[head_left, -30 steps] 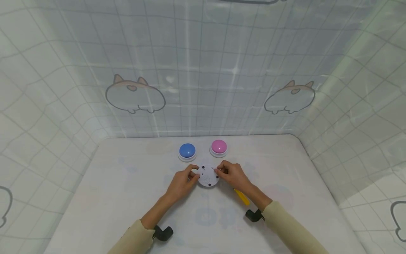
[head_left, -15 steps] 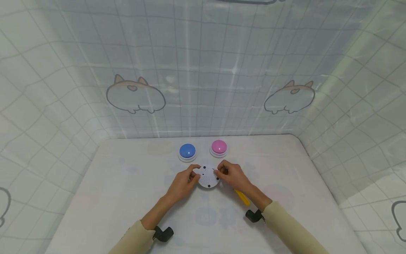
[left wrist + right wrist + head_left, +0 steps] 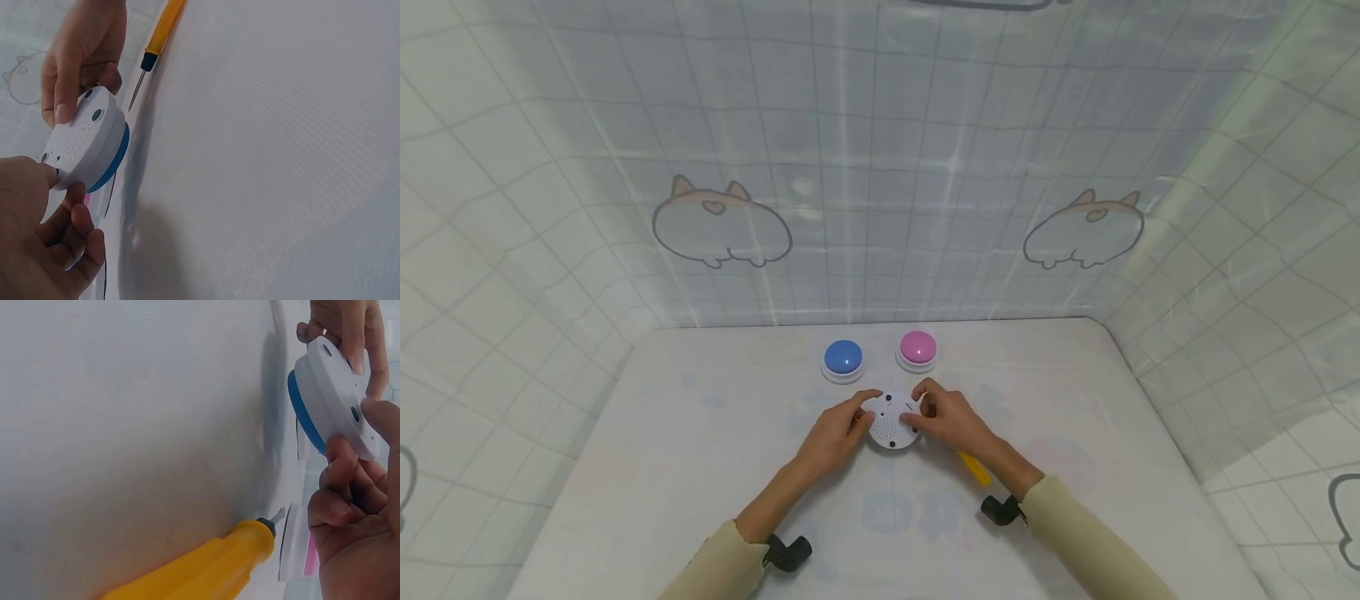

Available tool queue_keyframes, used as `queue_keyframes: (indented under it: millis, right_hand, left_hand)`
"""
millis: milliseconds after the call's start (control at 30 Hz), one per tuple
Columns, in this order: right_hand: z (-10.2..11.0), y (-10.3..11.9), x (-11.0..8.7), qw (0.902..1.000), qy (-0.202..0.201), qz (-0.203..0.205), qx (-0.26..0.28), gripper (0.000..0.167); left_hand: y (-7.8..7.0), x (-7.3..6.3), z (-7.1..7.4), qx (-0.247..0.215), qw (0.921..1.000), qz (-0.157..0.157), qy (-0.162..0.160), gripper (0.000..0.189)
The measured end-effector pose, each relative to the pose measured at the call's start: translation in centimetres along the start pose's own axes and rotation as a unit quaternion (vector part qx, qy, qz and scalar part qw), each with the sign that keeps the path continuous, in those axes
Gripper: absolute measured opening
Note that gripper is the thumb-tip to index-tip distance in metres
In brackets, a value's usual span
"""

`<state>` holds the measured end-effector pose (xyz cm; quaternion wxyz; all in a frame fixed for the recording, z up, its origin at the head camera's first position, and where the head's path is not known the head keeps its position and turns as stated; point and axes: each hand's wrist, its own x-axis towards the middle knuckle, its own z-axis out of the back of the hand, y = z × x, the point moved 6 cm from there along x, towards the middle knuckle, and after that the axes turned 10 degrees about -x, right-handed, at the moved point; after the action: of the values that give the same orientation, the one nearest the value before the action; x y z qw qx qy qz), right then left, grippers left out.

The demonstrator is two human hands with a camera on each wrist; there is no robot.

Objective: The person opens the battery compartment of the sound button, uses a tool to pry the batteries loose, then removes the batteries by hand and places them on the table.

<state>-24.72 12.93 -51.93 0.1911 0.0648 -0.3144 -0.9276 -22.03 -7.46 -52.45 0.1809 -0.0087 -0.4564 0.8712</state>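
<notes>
A push button [image 3: 889, 429] with a white base and blue dome is held upside down between both hands. Its underside, with speaker holes and dark round feet, faces up in the head view; the blue dome [image 3: 303, 415] shows beneath in the right wrist view. My left hand [image 3: 835, 433] pinches its left rim, thumb on the underside and a fingertip at the edge. From the right, my right hand [image 3: 955, 419] grips the opposite rim, its thumb lying on the underside. Below the right wrist lies a screwdriver [image 3: 974, 469] with a yellow handle [image 3: 206, 565], untouched.
Behind the hands stand a blue-domed button [image 3: 843, 358] and a pink-domed button [image 3: 917, 348], both upright on the white tabletop [image 3: 715, 433]. Grid-patterned sheeting [image 3: 895, 183] rises at the back and both sides.
The held button has turned slightly clockwise in the head view. My right thumb has slid left, further onto its underside, and the left index finger has stretched a little along the rim.
</notes>
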Motion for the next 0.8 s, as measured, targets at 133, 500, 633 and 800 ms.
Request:
queue_keyframes:
  millis: [133,500,633,800]
  right_hand:
    - [-0.35,0.13,0.0,0.9995,0.028,-0.012,-0.004,0.052]
    - [-0.31,0.09,0.09,0.9997,0.012,-0.016,-0.012,0.041]
    - [-0.27,-0.12,0.1,0.9996,0.008,-0.025,-0.006,0.039]
    - [-0.04,-0.26,0.05,0.9994,0.0,-0.034,0.004,0.04]
  left_hand:
    - [-0.07,0.09,-0.07,-0.003,1.0,-0.009,0.0,0.038]
    - [0.28,-0.06,-0.25,0.01,0.9998,0.016,-0.009,0.031]
    - [0.28,-0.05,-0.33,-0.009,0.9998,0.016,-0.008,0.033]
    - [0.21,0.05,-0.57,-0.027,0.9989,0.007,0.036,0.074]
